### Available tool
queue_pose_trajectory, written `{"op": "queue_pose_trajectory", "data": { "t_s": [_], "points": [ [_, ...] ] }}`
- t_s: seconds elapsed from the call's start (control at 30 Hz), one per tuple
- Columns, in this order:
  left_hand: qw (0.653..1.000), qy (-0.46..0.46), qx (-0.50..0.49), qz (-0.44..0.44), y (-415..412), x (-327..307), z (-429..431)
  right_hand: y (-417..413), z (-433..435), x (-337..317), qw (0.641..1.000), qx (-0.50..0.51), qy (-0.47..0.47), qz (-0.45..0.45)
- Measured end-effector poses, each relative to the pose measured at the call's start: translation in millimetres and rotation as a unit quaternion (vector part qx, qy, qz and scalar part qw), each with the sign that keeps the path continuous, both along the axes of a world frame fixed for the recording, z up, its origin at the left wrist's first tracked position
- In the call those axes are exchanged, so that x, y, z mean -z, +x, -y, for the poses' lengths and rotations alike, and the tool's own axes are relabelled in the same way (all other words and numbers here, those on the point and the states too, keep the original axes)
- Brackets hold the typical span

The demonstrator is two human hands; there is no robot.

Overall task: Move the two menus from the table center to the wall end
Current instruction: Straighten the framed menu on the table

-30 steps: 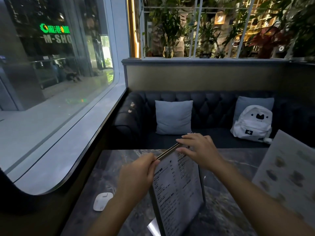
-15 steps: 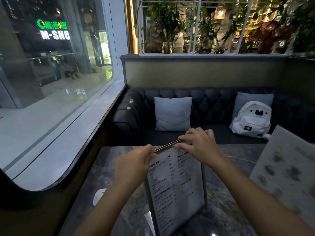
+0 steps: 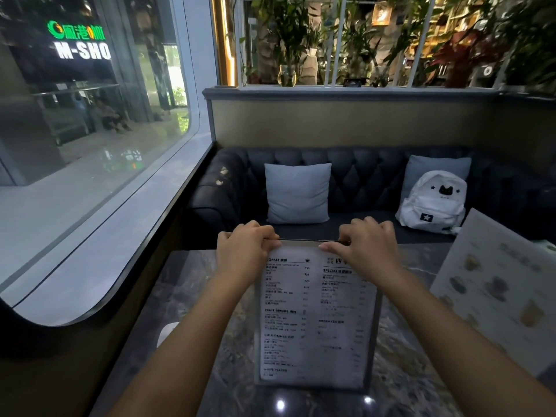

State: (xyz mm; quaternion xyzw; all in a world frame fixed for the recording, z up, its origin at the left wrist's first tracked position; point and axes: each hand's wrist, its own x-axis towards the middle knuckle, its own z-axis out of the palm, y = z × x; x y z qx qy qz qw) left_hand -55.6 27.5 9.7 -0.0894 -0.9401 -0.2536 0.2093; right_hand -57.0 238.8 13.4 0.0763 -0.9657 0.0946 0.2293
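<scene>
A framed drinks menu (image 3: pixel 316 320) with black print stands upright on the dark marble table (image 3: pixel 192 299), its face square to me. My left hand (image 3: pixel 245 251) grips its top left corner. My right hand (image 3: pixel 365 246) grips its top right corner. A second menu (image 3: pixel 499 293), pale with drink pictures, stands tilted at the right edge of the view, touched by neither hand. The window wall (image 3: pixel 99 224) runs along the table's left side.
A small white object (image 3: pixel 166 331) lies on the table at the left, partly hidden by my left forearm. Beyond the table is a dark tufted sofa (image 3: pixel 361 179) with a grey cushion (image 3: pixel 298 192) and a white backpack (image 3: pixel 431 203).
The printed menu has turned from a slanted angle to face me squarely. Both hands have slid apart to its top corners. The view has shifted a little to the right.
</scene>
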Motion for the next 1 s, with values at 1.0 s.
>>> {"op": "queue_pose_trajectory", "data": {
  "t_s": [1.0],
  "points": [
    [0.997, -0.071, -0.02, -0.005, 10.1, -2.6, -0.9, 4.3, 2.9, -1.2, 1.0, 0.001, 0.008, 0.016]
  ]
}}
